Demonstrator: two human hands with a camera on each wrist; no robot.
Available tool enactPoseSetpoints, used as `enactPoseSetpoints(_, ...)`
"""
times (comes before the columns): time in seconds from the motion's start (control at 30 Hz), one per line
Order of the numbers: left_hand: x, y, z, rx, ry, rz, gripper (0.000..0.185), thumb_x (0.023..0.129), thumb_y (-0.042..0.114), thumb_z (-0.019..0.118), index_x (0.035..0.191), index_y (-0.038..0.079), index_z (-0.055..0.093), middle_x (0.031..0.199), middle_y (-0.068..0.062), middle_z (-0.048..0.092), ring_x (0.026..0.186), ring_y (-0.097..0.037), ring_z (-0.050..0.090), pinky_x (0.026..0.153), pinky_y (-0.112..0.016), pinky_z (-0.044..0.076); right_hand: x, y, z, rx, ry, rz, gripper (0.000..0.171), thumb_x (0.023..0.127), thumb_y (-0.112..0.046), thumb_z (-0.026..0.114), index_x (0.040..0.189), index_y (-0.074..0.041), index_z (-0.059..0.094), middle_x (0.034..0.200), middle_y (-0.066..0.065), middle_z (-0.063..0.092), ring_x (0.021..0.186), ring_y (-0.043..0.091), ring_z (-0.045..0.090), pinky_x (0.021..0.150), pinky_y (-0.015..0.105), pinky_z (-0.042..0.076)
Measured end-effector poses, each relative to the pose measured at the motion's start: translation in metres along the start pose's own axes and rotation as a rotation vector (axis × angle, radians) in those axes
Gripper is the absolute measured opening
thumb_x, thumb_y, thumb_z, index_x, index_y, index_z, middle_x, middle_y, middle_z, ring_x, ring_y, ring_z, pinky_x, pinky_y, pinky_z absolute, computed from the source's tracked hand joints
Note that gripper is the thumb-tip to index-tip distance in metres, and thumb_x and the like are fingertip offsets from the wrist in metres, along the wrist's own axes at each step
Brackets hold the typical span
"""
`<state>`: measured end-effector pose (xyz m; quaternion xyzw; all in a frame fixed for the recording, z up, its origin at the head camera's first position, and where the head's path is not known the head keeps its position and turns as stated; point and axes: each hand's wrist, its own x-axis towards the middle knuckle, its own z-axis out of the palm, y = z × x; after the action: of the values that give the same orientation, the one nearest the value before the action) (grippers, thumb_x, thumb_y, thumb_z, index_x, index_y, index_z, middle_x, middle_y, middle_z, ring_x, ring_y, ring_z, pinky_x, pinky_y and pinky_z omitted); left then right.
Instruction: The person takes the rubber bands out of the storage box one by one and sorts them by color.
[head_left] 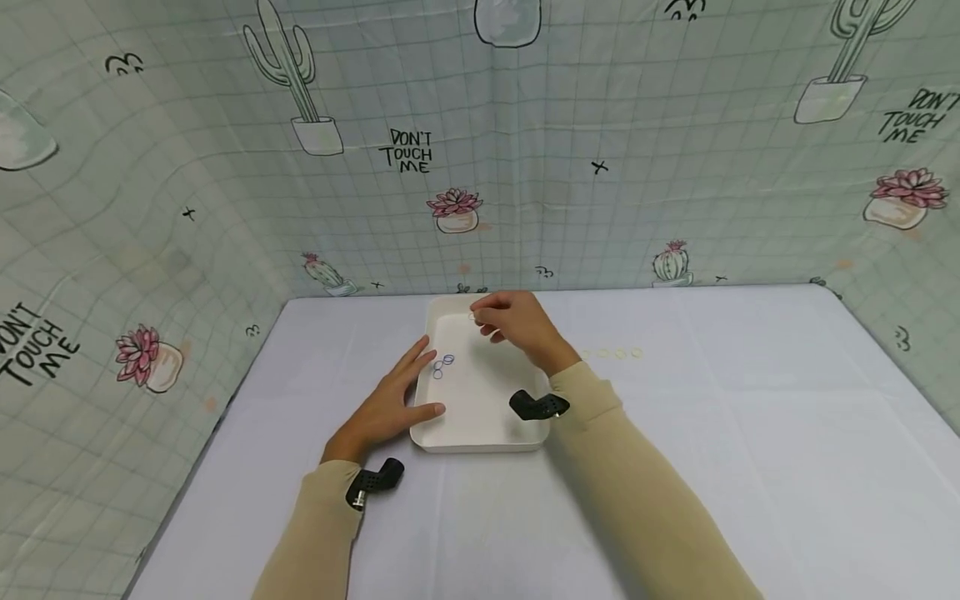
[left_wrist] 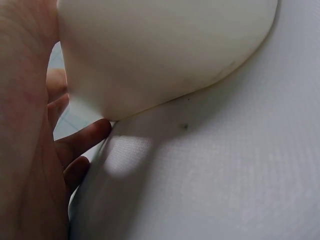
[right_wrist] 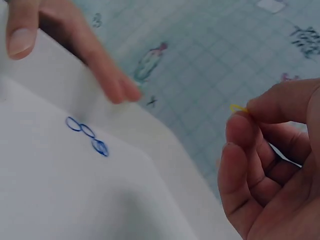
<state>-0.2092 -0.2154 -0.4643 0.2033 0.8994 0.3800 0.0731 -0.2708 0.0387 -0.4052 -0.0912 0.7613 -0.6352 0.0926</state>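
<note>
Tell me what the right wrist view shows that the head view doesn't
Only the right wrist view shows the small yellow band pinched by the right hand. Only the head view shows the whole white tray, the row of pale rings on the table, and the left hand resting on the tray's edge. Both show the blue rings in the tray.

So the shallow white rectangular plastic tray sits on the cloth-covered table, right between the two hands. The left hand rests flat along the tray's left edge, thumb touching the near-left corner. Just right of its fingertips, inside the tray, lie three small blue rubber rings in a little cluster. The right hand hangs over the tray's far end, pinching a tiny yellow rubber ring. Right of that hand, outside the tray, a row of small pale round discs lies on the table.
</note>
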Motion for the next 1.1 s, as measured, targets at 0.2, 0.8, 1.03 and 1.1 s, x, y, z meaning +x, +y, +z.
enactPoseSetpoints(0.2, -0.003, -0.002, -0.001, -0.002, 0.006, 0.001, 0.090, 0.086, 0.041, 0.076, 0.159, 0.017, 0.030, 0.167, 0.013, 0.006, 0.153, -0.024, 0.007, 0.117, -0.062, 0.014, -0.019, 0.005, -0.019, 0.064, 0.033, 0.004, 0.027, 0.097, -0.017, 0.066, 0.115, 0.002, 0.071, 0.110, 0.021, 0.068, 0.089, 0.026, 0.064, 0.076, 0.034, 0.056)
enactPoseSetpoints(0.8, -0.003, -0.004, -0.002, 0.012, 0.020, 0.026, 0.091, 0.086, 0.041, 0.075, 0.160, 0.015, 0.028, 0.168, 0.008, 0.007, 0.153, -0.027, 0.007, 0.116, -0.063, 0.014, -0.043, 0.031, -0.042, 0.110, 0.061, 0.032, 0.030, 0.098, -0.013, 0.062, 0.122, 0.004, 0.069, 0.099, 0.014, 0.066, 0.085, 0.023, 0.062, 0.074, 0.032, 0.055)
enactPoseSetpoints(1.03, -0.002, -0.002, 0.001, 0.007, 0.015, 0.037, 0.090, 0.087, 0.042, 0.074, 0.159, 0.013, 0.030, 0.168, 0.006, 0.008, 0.153, -0.028, 0.009, 0.116, -0.063, 0.015, -0.052, 0.042, -0.065, 0.134, 0.125, 0.046, 0.035, 0.098, -0.015, 0.062, 0.125, 0.007, 0.065, 0.094, 0.011, 0.064, 0.081, 0.020, 0.061, 0.071, 0.030, 0.055)
enactPoseSetpoints(1.1, -0.002, -0.001, 0.002, 0.004, 0.015, 0.034, 0.089, 0.086, 0.041, 0.074, 0.159, 0.014, 0.030, 0.168, 0.007, 0.008, 0.153, -0.028, 0.009, 0.116, -0.063, 0.015, -0.055, 0.042, -0.070, 0.134, 0.133, 0.050, 0.035, 0.098, -0.015, 0.063, 0.125, 0.008, 0.065, 0.095, 0.011, 0.065, 0.080, 0.019, 0.061, 0.070, 0.030, 0.055)
